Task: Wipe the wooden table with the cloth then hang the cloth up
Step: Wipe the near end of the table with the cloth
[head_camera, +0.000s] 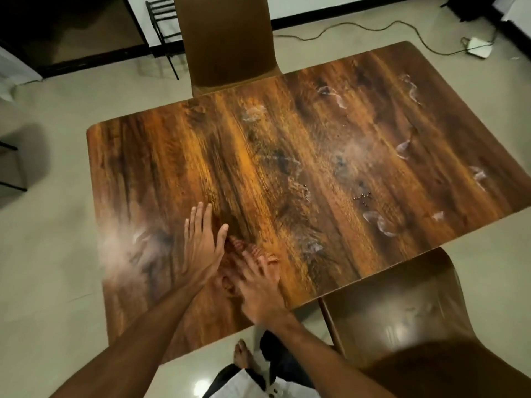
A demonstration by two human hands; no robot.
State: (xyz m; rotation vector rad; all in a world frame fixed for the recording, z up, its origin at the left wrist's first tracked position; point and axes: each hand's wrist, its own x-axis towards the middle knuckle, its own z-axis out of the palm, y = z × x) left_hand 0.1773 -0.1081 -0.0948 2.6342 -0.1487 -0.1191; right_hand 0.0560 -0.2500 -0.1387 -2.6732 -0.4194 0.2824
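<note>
The wooden table (pixel 330 145) fills the middle of the view, with pale wet smears (pixel 379 222) scattered over its right half and a hazy patch near its left front corner. A brownish-red patterned cloth (pixel 247 249) lies bunched on the near part of the table, blurred by motion. My right hand (pixel 255 285) presses down on the cloth and covers most of it. Just left of the cloth, my left hand (pixel 201 242) lies flat on the wood with its fingers stretched forward, the thumb touching the cloth's edge.
One brown chair (pixel 227 38) stands at the table's far side and another (pixel 402 317) at the near right corner. Small dark specks (pixel 362 196) lie on the table right of centre. A cable and white adapter (pixel 478 47) lie on the floor; a black rack (pixel 163 30) stands behind.
</note>
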